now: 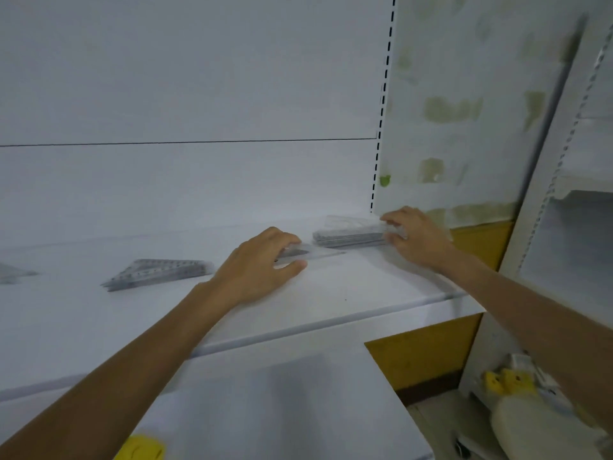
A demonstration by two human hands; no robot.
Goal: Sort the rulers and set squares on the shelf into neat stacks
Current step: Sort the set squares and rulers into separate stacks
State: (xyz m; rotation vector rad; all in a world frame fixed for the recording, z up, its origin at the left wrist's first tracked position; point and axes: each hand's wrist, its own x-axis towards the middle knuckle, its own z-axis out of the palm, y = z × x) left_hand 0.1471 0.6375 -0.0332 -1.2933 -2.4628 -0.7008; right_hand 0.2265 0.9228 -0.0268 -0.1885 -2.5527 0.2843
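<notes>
Hands (262, 265) (416, 237) around set squares (320, 254) on shelf (331, 293)

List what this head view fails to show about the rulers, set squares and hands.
Head view only:
The left hand covers the near end of the clear set square.
The right hand hides the end of the right stack; blur hides its piece count.
Blur hides the markings on the middle stack.
The frame cuts off the piece at the left edge.

White shelf (348, 287): smooth, matt. Clear triangular plastic set square (320, 254) under left hand (262, 270), clear plastic ruler stack (348, 232) in right hand (418, 239): translucent, smooth.
</notes>
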